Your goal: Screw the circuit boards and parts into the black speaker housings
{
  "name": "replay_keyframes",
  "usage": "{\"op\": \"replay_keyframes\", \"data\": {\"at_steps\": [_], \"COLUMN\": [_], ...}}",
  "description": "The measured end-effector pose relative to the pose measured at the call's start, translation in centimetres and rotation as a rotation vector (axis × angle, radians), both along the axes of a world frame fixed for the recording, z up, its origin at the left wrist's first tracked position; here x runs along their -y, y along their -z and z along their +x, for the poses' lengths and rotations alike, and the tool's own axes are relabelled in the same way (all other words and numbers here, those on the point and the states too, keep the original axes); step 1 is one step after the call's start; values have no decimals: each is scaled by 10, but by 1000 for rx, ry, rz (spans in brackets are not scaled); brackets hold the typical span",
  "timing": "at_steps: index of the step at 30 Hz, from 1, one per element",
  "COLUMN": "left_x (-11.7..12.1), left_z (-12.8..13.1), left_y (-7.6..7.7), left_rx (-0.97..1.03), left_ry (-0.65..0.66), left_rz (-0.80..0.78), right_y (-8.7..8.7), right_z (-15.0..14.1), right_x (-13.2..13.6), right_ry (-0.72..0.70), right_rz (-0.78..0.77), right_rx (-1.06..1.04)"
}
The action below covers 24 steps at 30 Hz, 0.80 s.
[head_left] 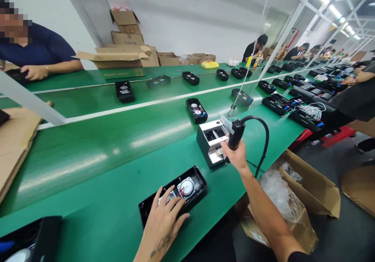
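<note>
- The case (193,200) lies slantwise on the tabletop (117,199), close to its near edge, hollow side up; a white speaker (187,185) and red wires (182,192) show inside.
- The left hand (165,213) reaches over the case's near wall. Its fingers are spread and lightly curled, gripping nothing; whether the tips press on the parts beneath, I cannot tell.
- The right hand (234,154) has its fingers wrapped round the driver (236,133), which stands nearly upright at the right side of the feeder (211,135). The driver's tip cannot be made out, so contact there cannot be told.
- The feeder stands toward the tabletop's far edge, apart from the case. A black cable (267,137) loops from the driver's top down toward the near edge.
- A second case (48,236), partly out of view, lies well to the left along the tabletop.
- My judgement: the left hand does best bearing on the case's stiff walls, since the speaker could be marked and the red wires pinched.
- The driver is best held square to whatever its tip meets; a tilt would likely make it slip.
- The cable wants slack, lest it drag the driver off line.
- So near the edge, pressure on the case should go straight down, not sideways.
</note>
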<state>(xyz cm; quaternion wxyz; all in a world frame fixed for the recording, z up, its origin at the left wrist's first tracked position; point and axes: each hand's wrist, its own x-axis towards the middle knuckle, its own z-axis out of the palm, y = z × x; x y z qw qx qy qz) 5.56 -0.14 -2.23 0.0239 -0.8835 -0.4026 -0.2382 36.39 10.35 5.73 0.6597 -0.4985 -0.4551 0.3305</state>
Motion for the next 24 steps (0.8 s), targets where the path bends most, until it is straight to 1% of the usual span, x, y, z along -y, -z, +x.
{"op": "replay_keyframes", "data": {"at_steps": [2,4,7,9,11,14,18,24], "left_x": [1,3,6,8,8,8,7,7], "left_z": [3,5,9,11,12,12,13,13], "left_y": [0,-1,-5,-7,-8,-9,-11,-13], "left_rx": [-18,-33,-17,10,26,33,23,18], "left_ry": [-2,-1,-30,-48,-45,-39,-40,-40], "left_rz": [-22,-47,-73,-90,-106,-119,-119,-125], "right_y": [1,3,7,11,16,23,29,33], "right_z": [-10,-25,-55,-75,-92,-106,-110,-109], "right_x": [17,37,64,75,79,79,78,78], "right_ry": [-135,-236,-303,-340,-368,-380,-378,-379], "right_rz": [-26,26,179,249,257,212,179,187], "right_rx": [-84,-215,-364,-382,-355,-299,-245,-191]}}
